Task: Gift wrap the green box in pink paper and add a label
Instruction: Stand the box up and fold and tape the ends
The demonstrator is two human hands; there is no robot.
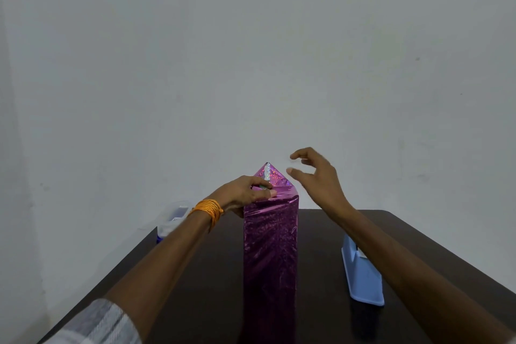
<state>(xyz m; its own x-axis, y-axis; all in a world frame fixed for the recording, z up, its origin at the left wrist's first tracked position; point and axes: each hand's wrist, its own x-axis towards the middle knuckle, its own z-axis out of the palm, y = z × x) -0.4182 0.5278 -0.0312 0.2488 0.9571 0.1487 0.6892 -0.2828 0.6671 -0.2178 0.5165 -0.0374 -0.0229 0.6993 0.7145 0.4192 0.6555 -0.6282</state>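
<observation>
While box [270, 234] stands upright on table [195, 288], left hand [245, 194] clamps its folded top; right hand [315, 176] hovers loose, empty. Foil paper [268, 279] likely slick, crease-prone; box probably light: hold by top edges.

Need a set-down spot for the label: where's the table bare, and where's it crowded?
Bare table strip between the wrapped box and the blue holder; a wider patch between the box and the table's left edge, under the left forearm, nearer than the clear container. Crowded at the box top: left hand grips it, right hand hovers open beside.
</observation>
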